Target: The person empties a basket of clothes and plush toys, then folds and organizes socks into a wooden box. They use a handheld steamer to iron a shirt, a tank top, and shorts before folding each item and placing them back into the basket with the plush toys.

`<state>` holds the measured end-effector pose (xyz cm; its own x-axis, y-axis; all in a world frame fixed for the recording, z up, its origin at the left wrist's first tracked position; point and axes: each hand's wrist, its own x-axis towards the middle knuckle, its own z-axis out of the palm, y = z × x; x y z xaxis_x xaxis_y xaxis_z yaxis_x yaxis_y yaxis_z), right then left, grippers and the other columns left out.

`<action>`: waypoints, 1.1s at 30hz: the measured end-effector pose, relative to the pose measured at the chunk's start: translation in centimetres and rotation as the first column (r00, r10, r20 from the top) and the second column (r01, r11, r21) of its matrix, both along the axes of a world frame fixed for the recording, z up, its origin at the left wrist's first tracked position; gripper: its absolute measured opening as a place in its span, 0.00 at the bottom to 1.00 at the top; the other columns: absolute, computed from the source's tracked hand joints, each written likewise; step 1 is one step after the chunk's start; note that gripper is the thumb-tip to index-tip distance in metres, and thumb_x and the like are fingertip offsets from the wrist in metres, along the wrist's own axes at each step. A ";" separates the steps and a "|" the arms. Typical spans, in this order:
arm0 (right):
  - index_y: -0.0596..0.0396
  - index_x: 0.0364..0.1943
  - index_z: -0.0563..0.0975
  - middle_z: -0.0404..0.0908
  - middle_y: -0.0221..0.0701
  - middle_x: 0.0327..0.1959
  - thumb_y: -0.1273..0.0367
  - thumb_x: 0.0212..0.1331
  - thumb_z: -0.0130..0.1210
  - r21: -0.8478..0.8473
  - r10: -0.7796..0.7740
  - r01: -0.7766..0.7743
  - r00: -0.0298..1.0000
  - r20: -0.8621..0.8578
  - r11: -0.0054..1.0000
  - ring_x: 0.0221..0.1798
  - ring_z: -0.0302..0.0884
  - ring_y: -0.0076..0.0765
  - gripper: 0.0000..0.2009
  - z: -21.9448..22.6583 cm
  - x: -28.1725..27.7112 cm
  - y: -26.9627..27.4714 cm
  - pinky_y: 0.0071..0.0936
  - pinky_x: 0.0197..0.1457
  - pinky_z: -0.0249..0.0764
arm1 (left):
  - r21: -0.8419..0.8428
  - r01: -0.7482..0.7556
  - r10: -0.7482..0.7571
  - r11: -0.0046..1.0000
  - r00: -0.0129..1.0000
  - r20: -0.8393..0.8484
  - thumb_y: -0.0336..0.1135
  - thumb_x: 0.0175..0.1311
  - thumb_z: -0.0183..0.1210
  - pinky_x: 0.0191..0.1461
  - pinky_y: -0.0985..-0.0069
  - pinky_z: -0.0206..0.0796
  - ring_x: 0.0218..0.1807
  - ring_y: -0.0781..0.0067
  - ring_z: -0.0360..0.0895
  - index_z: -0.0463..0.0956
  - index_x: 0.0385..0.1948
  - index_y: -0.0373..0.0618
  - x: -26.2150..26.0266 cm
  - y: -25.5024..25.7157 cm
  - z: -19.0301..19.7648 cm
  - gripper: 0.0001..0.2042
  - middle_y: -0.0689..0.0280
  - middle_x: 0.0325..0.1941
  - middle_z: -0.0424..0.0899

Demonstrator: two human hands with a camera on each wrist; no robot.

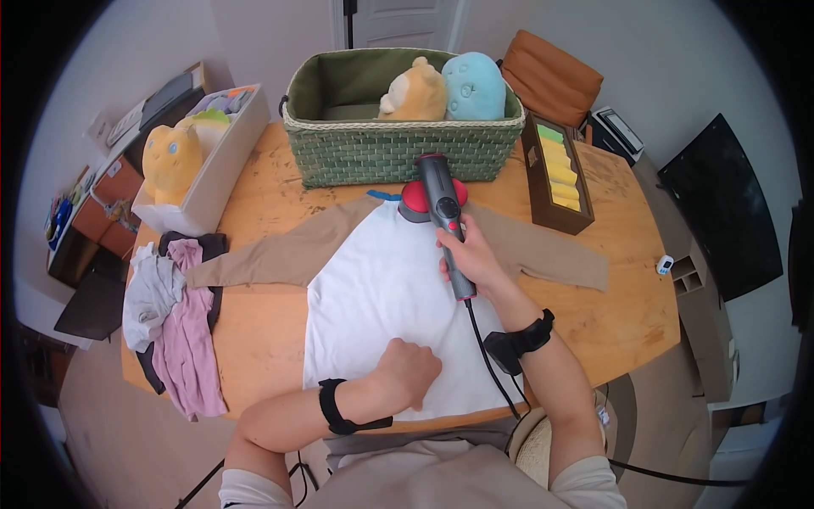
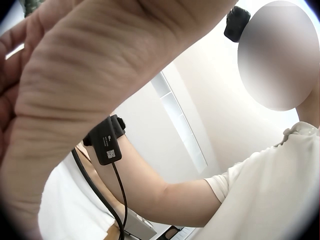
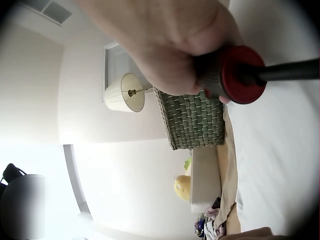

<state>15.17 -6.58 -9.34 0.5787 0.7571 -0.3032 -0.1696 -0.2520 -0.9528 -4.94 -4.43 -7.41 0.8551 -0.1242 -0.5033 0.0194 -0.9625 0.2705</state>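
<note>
A long-sleeved shirt [image 1: 373,280] with a white body, tan sleeves and a blue collar lies spread flat on the table. My right hand [image 1: 476,254] grips the dark grey handle of a handheld garment steamer [image 1: 438,191], its red-trimmed head at the shirt's upper part by the collar. The steamer's black cord [image 1: 483,339] trails from the handle's end over the shirt toward me. Over the lower part of the white body is my left hand [image 1: 409,371], its fingers loosely curled and partly hidden under it; no held thing shows there.
A green woven basket [image 1: 398,153] with two plush toys stands behind the shirt. At left are a white bin [image 1: 225,170] with a yellow plush and a heap of clothes [image 1: 182,322]. A brown box [image 1: 572,219] of rolled yellow items sits at right on the wooden table [image 1: 627,322].
</note>
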 end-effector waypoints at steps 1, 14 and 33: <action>0.56 0.66 0.57 0.74 0.34 0.40 0.64 0.70 0.56 0.008 0.002 -0.002 1.000 -0.003 1.000 0.24 0.77 0.27 0.27 -0.2 0.1 -0.2 0.28 0.22 0.75 | -0.005 -0.003 0.003 1.000 1.000 -0.006 0.49 0.49 0.74 0.42 0.62 0.74 0.43 0.56 0.87 0.85 0.34 0.46 0.0 0.3 0.0 0.18 0.61 0.34 0.88; 0.58 0.68 0.57 0.74 0.35 0.40 0.64 0.70 0.55 -0.002 0.106 -0.106 0.991 -0.080 0.994 0.21 0.76 0.27 0.29 1.4 -3.0 -7.1 0.28 0.22 0.74 | -0.343 -0.599 0.690 0.724 0.644 0.331 0.42 0.62 0.66 0.49 0.58 0.74 0.44 0.51 0.83 0.69 0.58 0.45 3.2 14.5 -3.7 0.25 0.53 0.37 0.84; 0.58 0.74 0.45 0.70 0.37 0.47 0.72 0.73 0.49 -0.084 0.236 -0.251 0.959 -0.157 0.964 0.25 0.75 0.24 0.32 1.1 -9.9 -19.1 0.26 0.28 0.75 | -0.198 -0.662 0.679 0.723 0.625 0.386 0.52 0.61 0.65 0.56 0.58 0.74 0.52 0.49 0.83 0.65 0.63 0.49 3.4 12.5 -3.0 0.32 0.49 0.47 0.85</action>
